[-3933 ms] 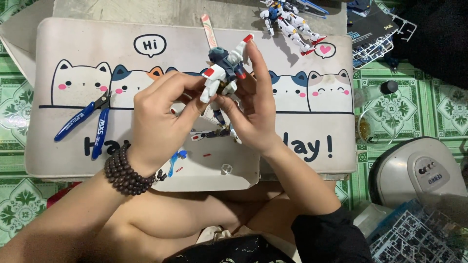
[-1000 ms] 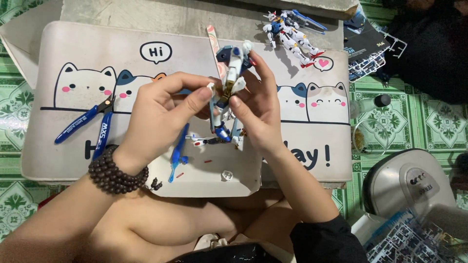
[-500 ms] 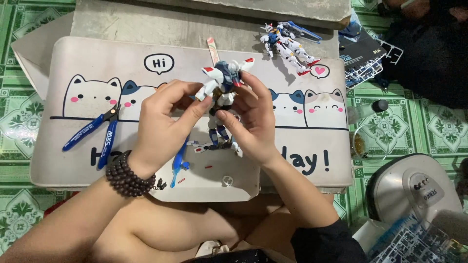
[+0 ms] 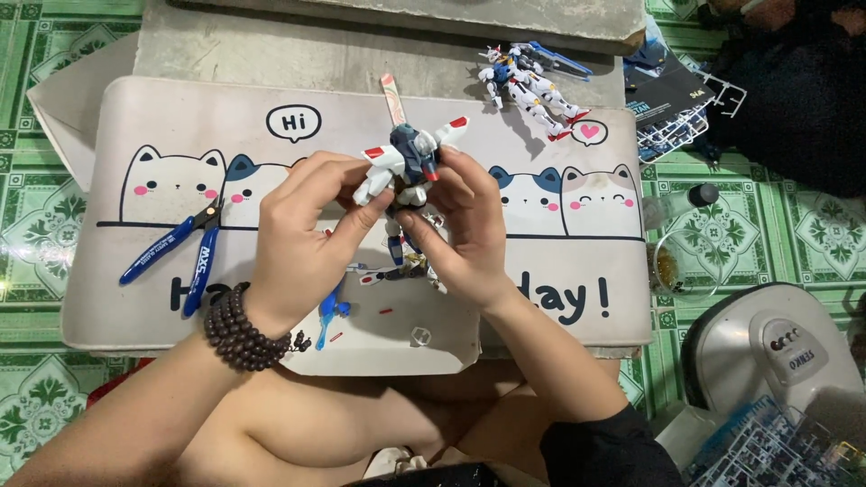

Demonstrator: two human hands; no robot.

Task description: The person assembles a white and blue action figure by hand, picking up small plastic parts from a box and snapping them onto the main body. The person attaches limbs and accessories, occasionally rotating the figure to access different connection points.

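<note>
I hold the small robot model [image 4: 410, 167] in both hands above the middle of the cat-print mat [image 4: 541, 271]. My left hand [image 4: 302, 239] closes thumb and forefinger on the white arm at the model's left side; my right hand [image 4: 465, 234] wraps the torso and legs from the right, its fingertips on the blue chest. Neither hand is open.

Change noted: a second ago the model stood more upright and narrow between my fingers. Now it is turned so that both white, red-tipped arms spread out to left and right, and it sits a little farther from me on the mat, close to the pink-and-white stick [image 4: 393, 97] that lies beyond it. My grip points have hardly shifted. I judge this to be posing or seating of the arm joints rather than fitting a new part, since no loose piece is between my fingers.

The blue nippers [image 4: 185, 248] lie untouched at the left of the mat. A blue part [image 4: 330, 311] and small loose bits [image 4: 420, 336] rest on the near edge, below my hands. A finished second model [image 4: 532, 81] lies at the far right, well apart, beside the parts frames [image 4: 690, 104].
</note>
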